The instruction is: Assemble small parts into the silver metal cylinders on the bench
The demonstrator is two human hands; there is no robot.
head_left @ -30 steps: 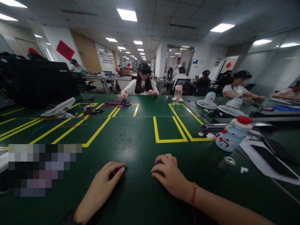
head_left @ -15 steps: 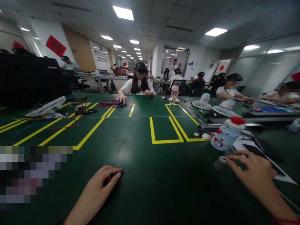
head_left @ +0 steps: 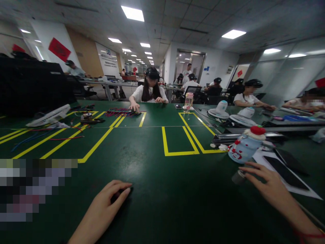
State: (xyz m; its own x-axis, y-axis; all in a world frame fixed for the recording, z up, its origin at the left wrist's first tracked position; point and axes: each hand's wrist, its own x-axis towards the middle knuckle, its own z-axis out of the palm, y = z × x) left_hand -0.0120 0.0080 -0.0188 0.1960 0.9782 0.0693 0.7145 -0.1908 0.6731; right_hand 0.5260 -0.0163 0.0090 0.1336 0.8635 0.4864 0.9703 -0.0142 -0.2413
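At the left, the left hand [head_left: 103,208] lay on the green table [head_left: 162,200], palm down. Its fingers [head_left: 122,189] were curled loosely over a small dark object [head_left: 117,195], covering most of it, so I could not tell what the object was. Further right, the right hand [head_left: 270,186] reached to a small grey roll [head_left: 238,177] that lay on the table. The fingers [head_left: 250,166] were spread and bent around the roll; the fingertips were at it, but whether they gripped it I could not tell. Just behind the roll stood a pale blue bottle with a red cap [head_left: 246,145]. A dark phone on white paper [head_left: 284,172] lay beside the right hand.
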